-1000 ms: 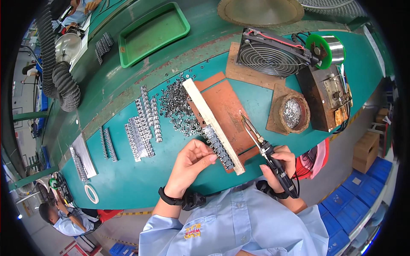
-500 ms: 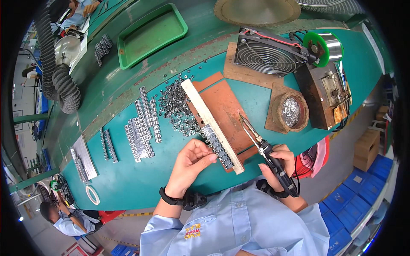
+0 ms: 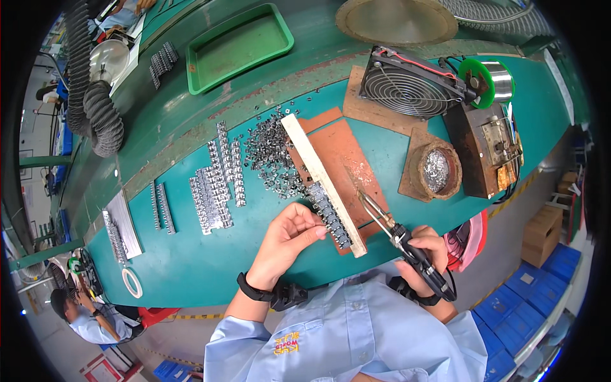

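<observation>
My left hand (image 3: 286, 242) pinches the near end of a dark strip of small components (image 3: 329, 215) between thumb and fingers. The strip lies along the left side of a long off-white bar (image 3: 323, 170), which rests on a reddish-brown board (image 3: 340, 153). In my right hand (image 3: 434, 247) is a black-handled soldering iron (image 3: 409, 247), its fingers wrapped round the handle. The iron's slim metal tip points up and left over the board, to the right of the bar and apart from the strip. Small loose metal parts (image 3: 270, 153) are heaped left of the bar.
Finished-looking strips (image 3: 213, 194) lie further left. To the right are a round pot of silvery bits (image 3: 436, 170), a fan (image 3: 407, 86), a green solder spool (image 3: 493, 83) and a rusty metal box (image 3: 474, 149). A green tray (image 3: 242, 70) stands behind. Another person (image 3: 95, 321) sits far left.
The whole view has shifted slightly. The soldering iron's tip has come a little nearer to me over the board. My left hand keeps its pinch on the strip.
</observation>
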A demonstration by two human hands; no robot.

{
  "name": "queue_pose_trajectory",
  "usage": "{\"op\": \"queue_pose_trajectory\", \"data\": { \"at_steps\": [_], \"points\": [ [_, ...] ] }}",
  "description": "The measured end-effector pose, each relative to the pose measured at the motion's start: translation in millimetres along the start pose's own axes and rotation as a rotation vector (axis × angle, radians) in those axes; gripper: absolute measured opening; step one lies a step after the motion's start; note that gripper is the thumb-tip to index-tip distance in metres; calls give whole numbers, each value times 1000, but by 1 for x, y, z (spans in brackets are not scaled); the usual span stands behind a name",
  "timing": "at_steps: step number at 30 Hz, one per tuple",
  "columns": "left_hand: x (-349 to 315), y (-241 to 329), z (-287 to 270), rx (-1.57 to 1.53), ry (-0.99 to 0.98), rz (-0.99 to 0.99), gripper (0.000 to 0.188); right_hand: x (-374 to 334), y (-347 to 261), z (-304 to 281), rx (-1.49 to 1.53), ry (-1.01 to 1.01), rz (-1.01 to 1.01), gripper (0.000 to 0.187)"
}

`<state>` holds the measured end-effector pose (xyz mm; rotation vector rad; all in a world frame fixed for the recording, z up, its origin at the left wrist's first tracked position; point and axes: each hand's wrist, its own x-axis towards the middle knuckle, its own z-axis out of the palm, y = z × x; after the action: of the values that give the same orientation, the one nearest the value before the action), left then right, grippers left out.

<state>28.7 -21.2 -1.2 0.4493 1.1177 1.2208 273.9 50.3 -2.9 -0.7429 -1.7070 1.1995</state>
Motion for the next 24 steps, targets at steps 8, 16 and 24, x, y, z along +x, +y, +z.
{"op": "queue_pose_trajectory", "data": {
  "at_steps": [8,16,24],
  "points": [
    [1,1,2,-6,30,-5,18,8,-15,-10,-66,-159,-117,39],
    [2,0,2,-6,22,-10,18,10,-16,-8,-92,-331,-148,40],
    [3,-1,2,2,21,2,18,13,-16,-1,-108,-294,-137,34]
  ]
}}
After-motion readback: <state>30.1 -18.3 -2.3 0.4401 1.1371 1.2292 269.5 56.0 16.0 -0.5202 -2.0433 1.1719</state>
